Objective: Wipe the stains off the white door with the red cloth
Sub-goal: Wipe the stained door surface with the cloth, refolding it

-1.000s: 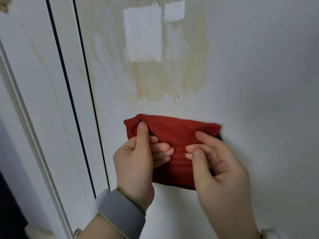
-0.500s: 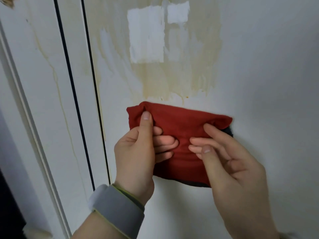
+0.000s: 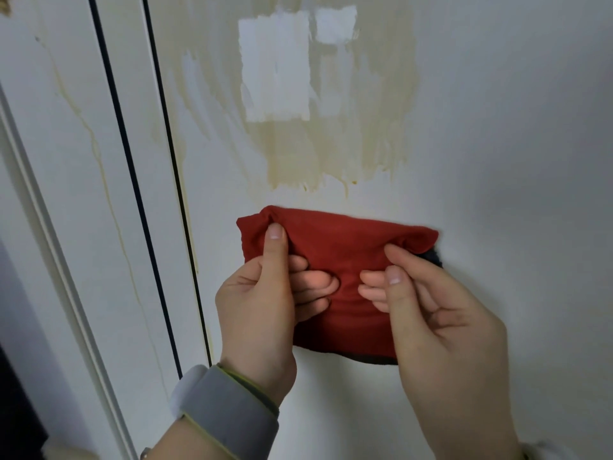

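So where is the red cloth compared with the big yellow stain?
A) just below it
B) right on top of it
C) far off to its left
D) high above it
A: the red cloth lies against the door, its top edge just under the lowest drips of the stain.

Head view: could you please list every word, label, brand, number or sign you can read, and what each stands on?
None. The white door, its yellowish stains, the red cloth and the grey wristband carry no readable words, numbers, logos or signs.
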